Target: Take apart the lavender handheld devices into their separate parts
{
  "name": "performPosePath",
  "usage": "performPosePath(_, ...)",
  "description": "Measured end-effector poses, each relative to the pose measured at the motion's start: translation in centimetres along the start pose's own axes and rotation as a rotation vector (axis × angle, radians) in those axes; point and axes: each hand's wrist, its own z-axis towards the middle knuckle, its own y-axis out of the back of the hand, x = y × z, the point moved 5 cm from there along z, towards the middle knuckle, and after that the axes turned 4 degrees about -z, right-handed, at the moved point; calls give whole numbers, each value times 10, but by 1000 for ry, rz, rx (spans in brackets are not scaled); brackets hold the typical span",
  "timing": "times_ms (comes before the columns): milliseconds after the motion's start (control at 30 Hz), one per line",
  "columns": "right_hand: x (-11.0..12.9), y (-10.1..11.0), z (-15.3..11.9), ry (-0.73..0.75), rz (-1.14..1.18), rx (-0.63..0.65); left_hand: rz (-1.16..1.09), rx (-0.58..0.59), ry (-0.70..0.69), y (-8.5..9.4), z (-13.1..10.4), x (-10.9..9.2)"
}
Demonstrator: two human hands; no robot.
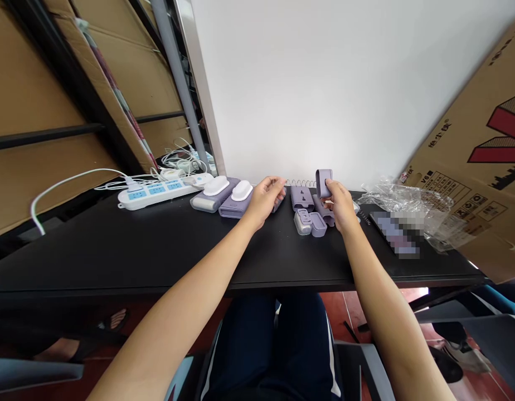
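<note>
My right hand (340, 203) grips a small purple-grey shell (324, 183) and holds it up above the table. A purple-grey case with slots (302, 197) lies just left of that hand, with smaller purple and clear pieces (318, 224) in front of it. My left hand (265, 200) is raised, its fingers bent and drawn together; whether anything is between them is too small to tell. Left of it lie two purple cases (234, 206), (214, 195) with white rounded pieces on top. Part of another dark piece shows behind my left fingers.
A white power strip (157, 192) with cables is at the back left of the black table (157, 250). At the right lie a phone (393, 234), crumpled clear plastic (412, 203) and a big cardboard box (483, 167). A white panel (324, 83) stands behind.
</note>
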Motion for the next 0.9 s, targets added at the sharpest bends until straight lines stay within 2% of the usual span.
performPosePath(133,4,0,0,61,-52,-14,-65,-53,-14,7,3,-1)
performPosePath(333,5,4,3,117,-41,-122,-111,-59,25,5,5,1)
performPosePath(467,0,31,10,79,95,-365,-211,-252,64,26,11,-3)
performPosePath(500,-1,38,12,71,124,-425,-222,-285,54,32,13,-6)
performPosePath(567,-2,45,14,51,110,-463,-215,-302,39,40,15,-11)
performPosePath(633,-4,45,16,41,19,-434,-183,-292,34,42,15,-12)
performPosePath(733,-4,36,14,87,-190,-353,-92,-236,20,33,12,-9)
performPosePath(900,-3,22,7,158,-659,-274,264,-29,-63,8,1,3)
